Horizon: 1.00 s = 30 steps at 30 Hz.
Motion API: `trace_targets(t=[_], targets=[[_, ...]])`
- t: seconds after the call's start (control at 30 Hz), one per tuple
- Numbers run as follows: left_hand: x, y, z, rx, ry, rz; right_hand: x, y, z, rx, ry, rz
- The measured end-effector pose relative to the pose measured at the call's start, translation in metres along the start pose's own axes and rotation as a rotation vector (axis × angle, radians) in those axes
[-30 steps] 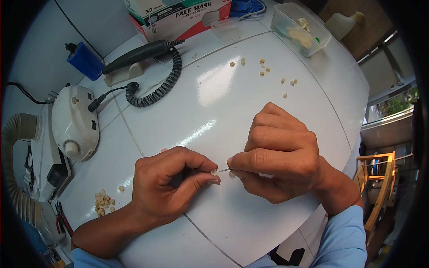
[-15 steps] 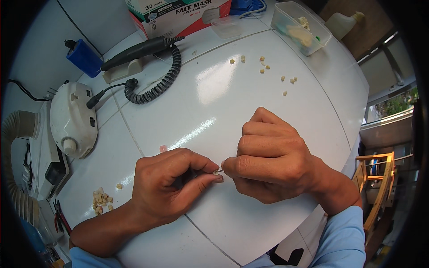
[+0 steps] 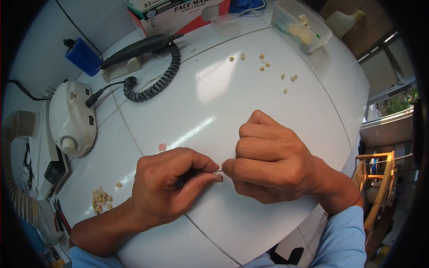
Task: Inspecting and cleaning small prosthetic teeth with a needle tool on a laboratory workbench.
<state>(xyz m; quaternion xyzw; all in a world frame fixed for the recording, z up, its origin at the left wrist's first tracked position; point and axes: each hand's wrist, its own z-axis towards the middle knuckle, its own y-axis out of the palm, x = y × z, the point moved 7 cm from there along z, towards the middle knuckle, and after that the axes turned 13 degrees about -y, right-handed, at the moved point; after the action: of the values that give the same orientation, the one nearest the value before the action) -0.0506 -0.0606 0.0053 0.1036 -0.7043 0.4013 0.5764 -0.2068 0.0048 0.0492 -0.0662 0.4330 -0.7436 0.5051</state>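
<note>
Between the thumb and forefinger of my left hand (image 3: 167, 181) is a small whitish piece (image 3: 216, 172), mostly covered by the fingertips. My right hand (image 3: 270, 158) is closed with its fingers curled, pinching a thin metal pin-like tool (image 3: 220, 170). The tool's short visible end touches or nearly touches the whitish piece; exactly how they meet is too small to tell. The rest of the tool is hidden in the right hand. A small pink piece (image 3: 162, 146) lies on the white tiled table (image 3: 250, 228), just beyond my left hand.
Small cream tooth-like pieces lie in a heap (image 3: 100, 198) by my left forearm and scattered (image 3: 262, 62) farther off. A black handpiece (image 3: 136, 50) with coiled cord, a white control unit (image 3: 73, 118), pliers (image 3: 61, 216), a mask box (image 3: 178, 15) and a plastic tub (image 3: 301, 29) surround the workspace.
My right hand has shifted and tilted very slightly. Both hands keep the same grip, and the view has moved a little.
</note>
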Motion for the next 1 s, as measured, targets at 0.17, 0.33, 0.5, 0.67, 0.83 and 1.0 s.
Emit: trace_targets(t=[0.17,0.33,0.5,0.67,0.83,1.0], targets=[[-0.0029,0.0013,-0.0007,0.016,-0.021,-0.047,-0.0002,0.0023,-0.0024,0.022,0.016,0.008],[0.0015,0.0013,-0.0003,0.008,0.005,0.005,0.0024,0.0014,-0.0013,-0.021,0.05,0.08],[0.0,0.0026,-0.0017,0.005,-0.007,0.005,0.0032,-0.0009,-0.0017,0.001,0.053,0.097],[0.002,0.0037,-0.0022,-0.006,0.009,0.031,0.001,-0.0002,-0.0012,0.043,0.069,0.079],[0.0001,0.0036,-0.0015,0.003,-0.014,-0.007,0.0037,0.0005,-0.0031,0.047,0.065,0.134],[0.0022,0.0028,-0.0017,0.003,-0.007,0.01,0.004,-0.0036,-0.0011,0.086,0.07,0.101]])
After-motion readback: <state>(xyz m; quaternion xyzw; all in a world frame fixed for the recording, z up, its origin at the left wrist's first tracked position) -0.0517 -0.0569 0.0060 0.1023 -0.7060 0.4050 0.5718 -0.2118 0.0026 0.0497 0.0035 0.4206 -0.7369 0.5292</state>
